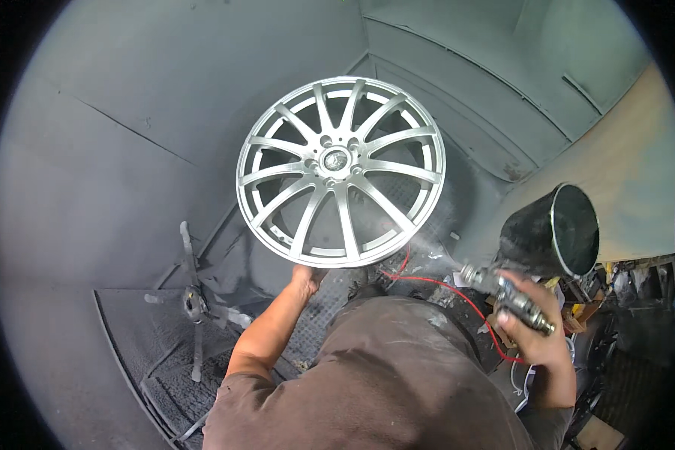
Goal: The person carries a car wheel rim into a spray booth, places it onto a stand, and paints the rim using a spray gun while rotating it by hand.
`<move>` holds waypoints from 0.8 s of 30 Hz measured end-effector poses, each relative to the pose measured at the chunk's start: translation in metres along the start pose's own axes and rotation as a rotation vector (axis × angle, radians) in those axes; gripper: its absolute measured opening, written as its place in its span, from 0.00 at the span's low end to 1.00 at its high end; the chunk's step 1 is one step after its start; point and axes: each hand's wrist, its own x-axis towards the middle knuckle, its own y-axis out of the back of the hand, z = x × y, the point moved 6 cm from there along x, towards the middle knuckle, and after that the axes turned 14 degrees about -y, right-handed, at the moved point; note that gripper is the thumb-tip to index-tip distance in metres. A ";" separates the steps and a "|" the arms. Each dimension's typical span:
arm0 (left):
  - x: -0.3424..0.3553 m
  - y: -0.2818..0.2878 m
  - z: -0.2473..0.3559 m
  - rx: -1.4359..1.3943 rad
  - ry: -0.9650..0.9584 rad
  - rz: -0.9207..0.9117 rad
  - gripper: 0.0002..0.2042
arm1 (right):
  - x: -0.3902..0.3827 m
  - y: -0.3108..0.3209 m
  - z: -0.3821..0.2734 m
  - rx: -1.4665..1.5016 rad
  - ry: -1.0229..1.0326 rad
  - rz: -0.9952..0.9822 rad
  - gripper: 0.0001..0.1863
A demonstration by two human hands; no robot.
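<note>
A silver multi-spoke alloy wheel (336,159) is in front of me, its face turned up toward me. My left hand (307,278) is closed on its lower edge; the fingers are mostly hidden behind the rim. To the right, my right hand (538,319) grips a metal spray gun (502,291), nozzle pointing up and left toward the wheel. A dark round cup (529,236) sits on the gun, tilted, its wide rim facing right. Faint mist shows between the nozzle and the wheel's lower right edge, with a gap separating gun and wheel.
Grey, overspray-coated walls (142,112) surround the wheel. A metal stand with several arms (195,304) is at lower left, beside a dark framed mat (127,322). A red hose (461,291) runs under the gun. Cluttered boxes (581,311) lie at right.
</note>
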 end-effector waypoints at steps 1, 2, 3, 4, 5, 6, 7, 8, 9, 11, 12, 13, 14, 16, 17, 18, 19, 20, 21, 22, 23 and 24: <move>-0.004 -0.005 0.004 -0.002 0.003 -0.005 0.20 | 0.003 0.004 0.006 0.016 -0.015 0.059 0.29; -0.011 -0.006 0.009 0.073 0.002 0.051 0.21 | 0.003 0.009 0.010 0.035 -0.016 0.130 0.28; -0.015 -0.006 0.014 0.147 0.002 0.108 0.21 | 0.004 0.014 0.016 0.054 -0.016 0.199 0.28; -0.015 -0.006 0.020 0.141 -0.034 0.140 0.19 | 0.002 0.019 0.019 0.077 -0.027 0.264 0.27; -0.008 0.004 0.022 0.135 -0.040 0.149 0.19 | 0.003 0.018 0.018 0.073 -0.020 0.254 0.27; 0.006 0.019 0.021 0.084 -0.073 0.122 0.18 | 0.004 0.019 0.017 0.178 -0.022 0.258 0.27; 0.019 0.028 0.021 0.038 -0.103 0.088 0.17 | 0.003 0.021 0.018 0.286 -0.029 0.269 0.27; 0.021 0.023 0.029 0.008 -0.120 0.063 0.16 | 0.005 0.021 0.018 0.302 -0.015 0.281 0.28; 0.021 0.021 0.032 0.014 -0.100 0.070 0.17 | 0.004 0.021 0.019 0.300 -0.016 0.278 0.28; 0.013 0.014 0.029 0.071 -0.056 0.045 0.17 | 0.002 0.015 0.025 0.170 -0.095 0.237 0.26; 0.011 0.011 0.025 0.070 -0.057 0.048 0.17 | 0.001 0.010 0.025 0.141 -0.041 0.145 0.25; 0.007 0.010 0.020 0.119 -0.067 0.065 0.17 | -0.001 0.008 0.026 0.141 -0.041 0.142 0.25; 0.005 0.006 0.014 0.170 -0.074 0.077 0.17 | -0.004 -0.001 0.026 0.234 -0.031 0.031 0.27; -0.004 -0.008 0.000 0.161 -0.060 0.100 0.18 | -0.008 -0.014 0.025 0.422 -0.014 -0.196 0.29; -0.009 -0.013 -0.004 0.144 -0.050 0.122 0.18 | -0.006 -0.013 0.027 0.404 0.018 -0.213 0.28; -0.004 -0.019 -0.011 0.107 -0.092 -0.004 0.21 | -0.004 -0.012 0.030 0.389 0.052 -0.230 0.26; -0.001 -0.017 -0.021 0.108 -0.093 0.001 0.21 | 0.001 -0.007 0.030 0.388 0.092 -0.225 0.25; -0.011 -0.041 -0.026 0.129 -0.058 0.018 0.21 | 0.004 -0.002 0.033 0.387 0.127 -0.199 0.25; -0.020 -0.055 -0.029 0.143 -0.037 0.053 0.21 | 0.012 0.008 0.028 0.279 0.094 -0.155 0.24; -0.020 -0.060 -0.038 0.098 -0.026 0.061 0.21 | 0.021 0.020 0.023 0.170 0.063 -0.110 0.23; -0.022 -0.067 -0.045 0.097 -0.026 0.067 0.21 | 0.027 0.029 0.022 0.059 0.031 -0.064 0.23; -0.023 -0.076 -0.053 0.073 -0.003 0.046 0.21 | 0.032 0.040 0.022 0.015 0.070 0.029 0.23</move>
